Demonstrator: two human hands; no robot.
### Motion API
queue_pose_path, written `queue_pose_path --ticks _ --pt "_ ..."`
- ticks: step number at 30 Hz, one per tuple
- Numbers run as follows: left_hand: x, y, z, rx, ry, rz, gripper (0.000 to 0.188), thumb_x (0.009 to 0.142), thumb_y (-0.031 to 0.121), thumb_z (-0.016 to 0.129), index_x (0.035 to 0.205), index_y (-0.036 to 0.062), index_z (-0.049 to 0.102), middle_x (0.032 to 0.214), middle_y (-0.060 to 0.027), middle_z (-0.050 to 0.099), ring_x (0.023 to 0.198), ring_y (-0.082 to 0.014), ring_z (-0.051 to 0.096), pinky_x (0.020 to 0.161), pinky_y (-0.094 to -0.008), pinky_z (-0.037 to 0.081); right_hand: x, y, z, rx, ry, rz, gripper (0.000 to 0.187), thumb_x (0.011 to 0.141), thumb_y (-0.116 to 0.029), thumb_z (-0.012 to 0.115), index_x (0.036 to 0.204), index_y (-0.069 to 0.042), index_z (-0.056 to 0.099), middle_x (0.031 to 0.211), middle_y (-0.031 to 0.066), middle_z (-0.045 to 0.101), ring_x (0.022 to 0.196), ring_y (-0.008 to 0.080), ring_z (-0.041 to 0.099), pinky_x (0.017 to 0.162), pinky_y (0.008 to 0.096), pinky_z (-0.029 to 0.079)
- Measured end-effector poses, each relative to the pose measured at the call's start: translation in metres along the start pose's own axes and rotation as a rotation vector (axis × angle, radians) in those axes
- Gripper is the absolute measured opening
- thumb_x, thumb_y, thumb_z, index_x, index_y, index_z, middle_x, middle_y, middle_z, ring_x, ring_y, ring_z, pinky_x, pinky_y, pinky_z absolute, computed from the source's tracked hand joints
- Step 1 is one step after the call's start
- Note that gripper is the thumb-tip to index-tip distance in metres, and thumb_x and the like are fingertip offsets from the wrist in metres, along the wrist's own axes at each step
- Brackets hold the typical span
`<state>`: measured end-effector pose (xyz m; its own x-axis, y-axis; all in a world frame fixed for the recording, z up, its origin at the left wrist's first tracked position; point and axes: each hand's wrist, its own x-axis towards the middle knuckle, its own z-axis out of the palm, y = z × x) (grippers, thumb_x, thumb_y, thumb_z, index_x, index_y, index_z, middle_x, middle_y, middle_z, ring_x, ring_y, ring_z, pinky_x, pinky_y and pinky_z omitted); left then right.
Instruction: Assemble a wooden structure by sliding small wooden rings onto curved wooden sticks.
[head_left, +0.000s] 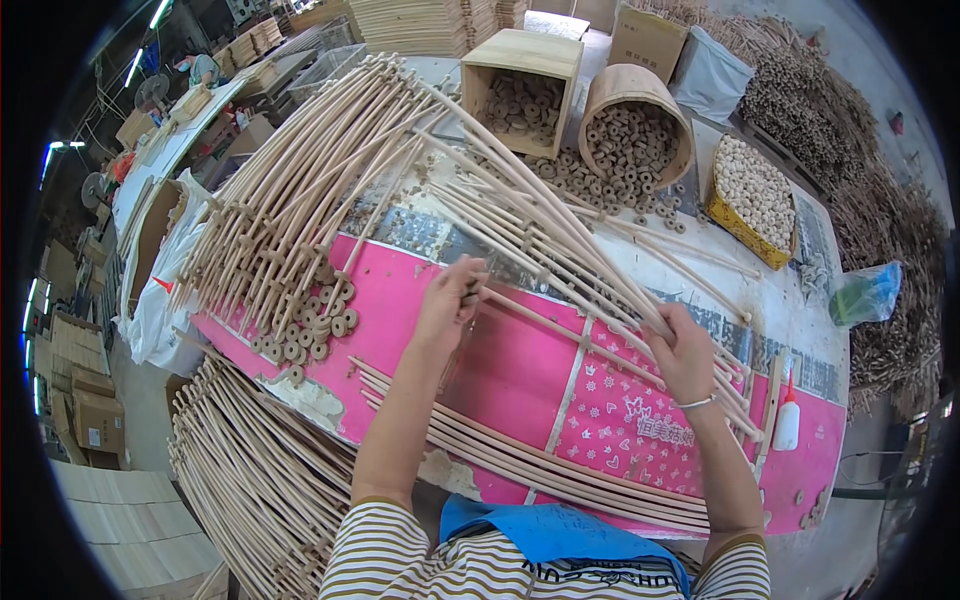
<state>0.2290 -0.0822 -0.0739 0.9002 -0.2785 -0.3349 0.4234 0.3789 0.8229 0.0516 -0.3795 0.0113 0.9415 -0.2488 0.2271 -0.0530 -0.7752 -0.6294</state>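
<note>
Left hand [453,303]'s pinching what looks like a small brown ring [471,291] at the end of a thin rod [545,320], right hand [684,352]'s closed around some slanting rods [615,280], with a big rod pile [300,165] crowding the left. Pink cover [500,375] shows between the hands and the near-edge rods [565,470]. Far side's got a wooden box [525,52] and round tub [622,85] of brown rings [635,150], plus a yellow basket [742,230] of pale balls [752,185].

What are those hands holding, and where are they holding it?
The right hand holds long wooden sticks partway along. The left hand seems to pinch something small and dark, too hidden to name, by the end of another stick.
</note>
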Motion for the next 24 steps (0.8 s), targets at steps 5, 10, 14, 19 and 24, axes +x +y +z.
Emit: queue_pose_path --ticks 5,10,14,19,24 --pt "0.004 0.023 -0.032 -0.323 0.011 -0.022 0.041 0.108 0.033 0.048 0.134 0.0018 0.056 0.103 -0.0092 0.068 0.076 -0.0148 0.066 0.046 -0.0186 0.041 -0.014 0.0 -0.029 0.288 -0.155 0.131 0.018 0.091 -0.008 0.07 0.106 -0.002 0.063 0.077 0.0081 0.067 0.064 0.0157 0.061 0.059 0.0302 0.046" --pt "0.025 0.018 -0.066 -0.426 -0.036 0.012 0.039 0.108 0.03 0.052 0.135 0.0018 0.056 0.107 -0.0086 0.069 0.077 -0.0157 0.067 0.045 -0.0202 0.042 -0.031 -0.015 -0.05 0.604 -0.446 0.395 0.017 0.099 -0.012 0.062 0.111 -0.001 0.062 0.073 -0.0004 0.061 0.058 0.0034 0.051 0.05 0.0183 0.039" --pt "0.036 0.019 -0.073 -0.471 0.078 0.014 0.037 0.107 0.029 0.055 0.134 0.0057 0.06 0.103 -0.0062 0.07 0.076 -0.0146 0.067 0.044 -0.0202 0.04 -0.044 -0.009 -0.055 0.603 -0.517 0.427 0.015 0.1 -0.013 0.061 0.11 -0.002 0.062 0.073 -0.0007 0.061 0.056 0.0032 0.05 0.049 0.0186 0.038" --pt "0.037 0.02 -0.067 -0.513 0.084 0.038 0.036 0.106 0.029 0.057 0.134 0.0076 0.061 0.099 -0.0036 0.07 0.07 -0.0103 0.063 0.044 -0.0201 0.038 -0.059 0.0 -0.051 0.581 -0.529 0.447 0.014 0.1 -0.013 0.062 0.109 -0.002 0.062 0.074 -0.0007 0.063 0.058 0.0029 0.053 0.05 0.0184 0.038" --pt "0.034 0.016 -0.065 -0.44 0.057 0.109 0.033 0.103 0.029 0.062 0.13 0.0095 0.065 0.102 -0.0028 0.07 0.061 -0.0068 0.053 0.044 -0.0187 0.037 -0.06 0.0 -0.046 0.556 -0.536 0.459 0.014 0.1 -0.012 0.063 0.109 -0.002 0.063 0.074 -0.0006 0.064 0.061 0.003 0.055 0.051 0.0194 0.04"
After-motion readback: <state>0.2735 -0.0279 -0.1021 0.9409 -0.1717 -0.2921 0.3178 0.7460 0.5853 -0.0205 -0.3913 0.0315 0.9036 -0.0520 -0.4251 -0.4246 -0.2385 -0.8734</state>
